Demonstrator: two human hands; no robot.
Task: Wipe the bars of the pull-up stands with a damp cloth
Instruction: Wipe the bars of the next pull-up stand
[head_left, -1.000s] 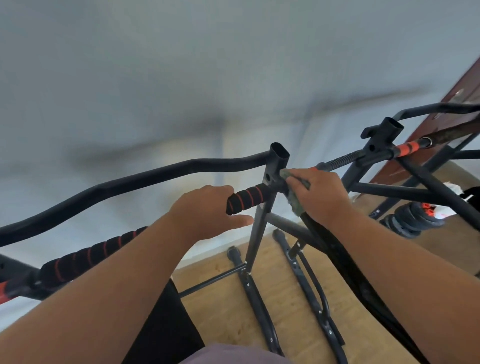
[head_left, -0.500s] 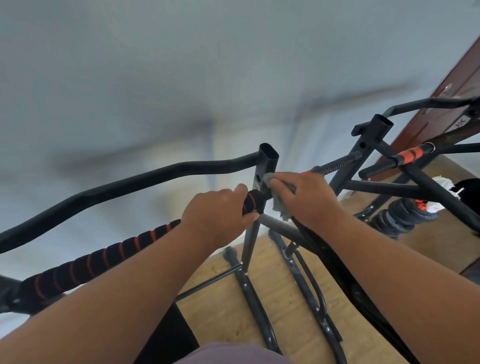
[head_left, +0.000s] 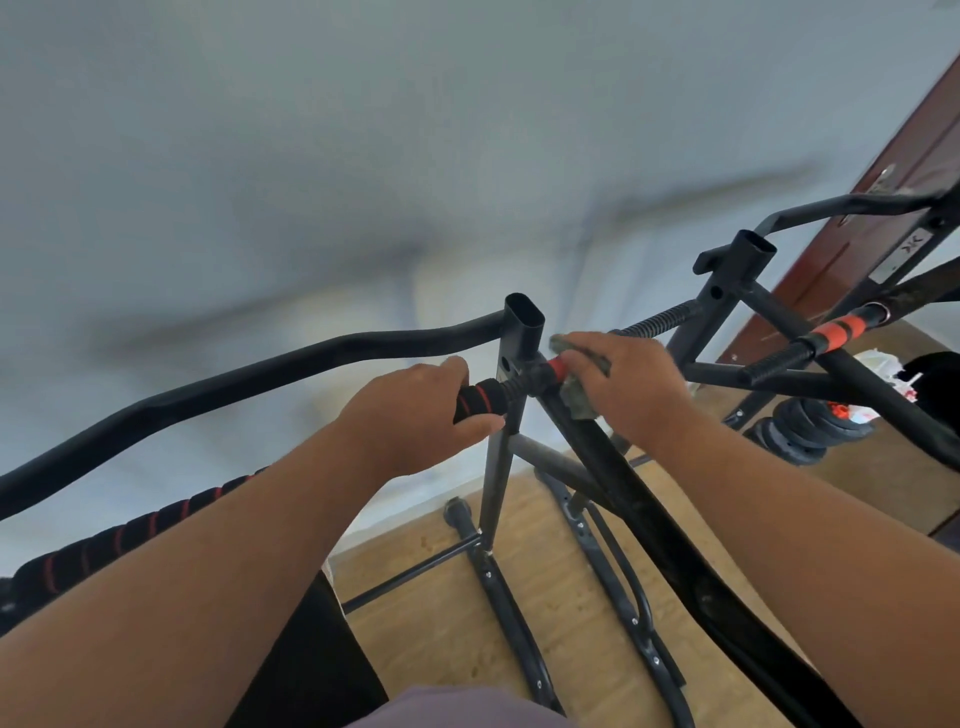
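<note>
A black pull-up stand (head_left: 498, 467) stands in front of me, with a curved top bar (head_left: 260, 374) and a black foam grip with red rings (head_left: 480, 400). My left hand (head_left: 410, 415) grips that foam grip just left of the upright post. My right hand (head_left: 623, 389) holds a grey-green cloth (head_left: 576, 400) wrapped round the bar just right of the post, beside a red band. A second black stand (head_left: 737, 312) with an orange band is at the right.
A pale wall fills the upper view. The floor (head_left: 571, 623) is light wood, with the stands' base rails on it. A stack of black weight plates (head_left: 805, 431) lies at the right. A dark red door (head_left: 883, 208) is at the far right.
My left hand slid right along the foam grip to its end near the post. My right hand with the cloth stayed on the bar by the post. The view shifted a little.
</note>
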